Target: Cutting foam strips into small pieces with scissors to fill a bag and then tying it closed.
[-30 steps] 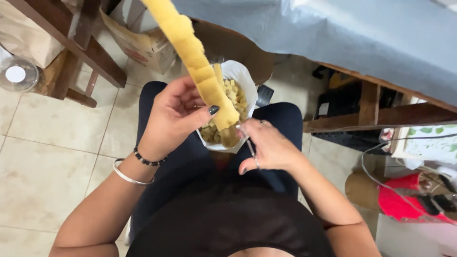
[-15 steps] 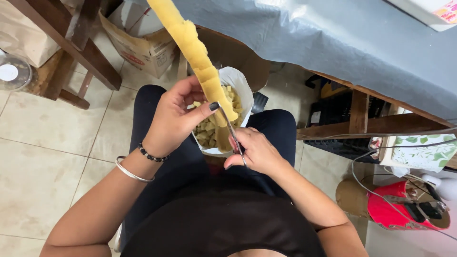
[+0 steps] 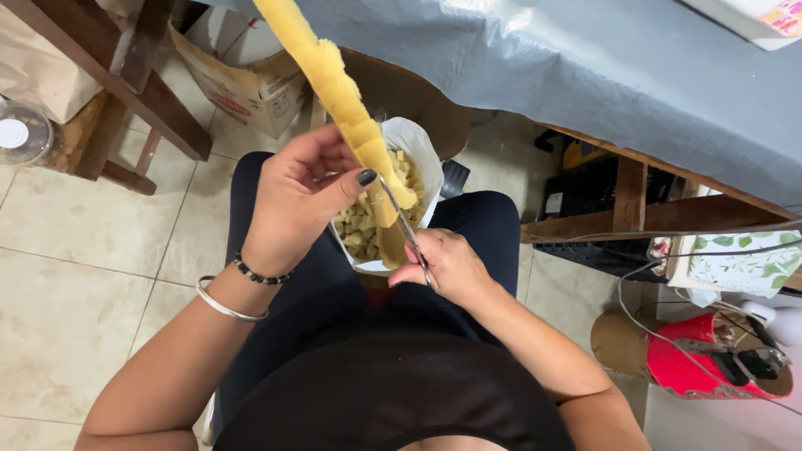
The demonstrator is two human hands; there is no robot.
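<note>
My left hand [image 3: 299, 196] grips a long yellow foam strip [image 3: 330, 79] that slants up to the top of the view. Its lower end hangs over a white bag [image 3: 418, 146] resting between my knees and filled with small yellow foam cubes [image 3: 366, 224]. My right hand [image 3: 447, 266] holds metal scissors [image 3: 401, 221], their blades at the strip's lower end just below my left thumb. I sit with dark trousers on, above a tiled floor.
A blue-grey cloth [image 3: 585, 75] covers a table ahead. A cardboard box [image 3: 251, 79] and wooden furniture legs [image 3: 109, 75] stand at the upper left. A clear round container [image 3: 21, 129] lies at the left edge. A red tool [image 3: 710, 367] with cables sits at the lower right.
The view has shifted a little. My left hand has slid slightly along the strip, and the scissors have come up against the strip's lower end over the bag.
</note>
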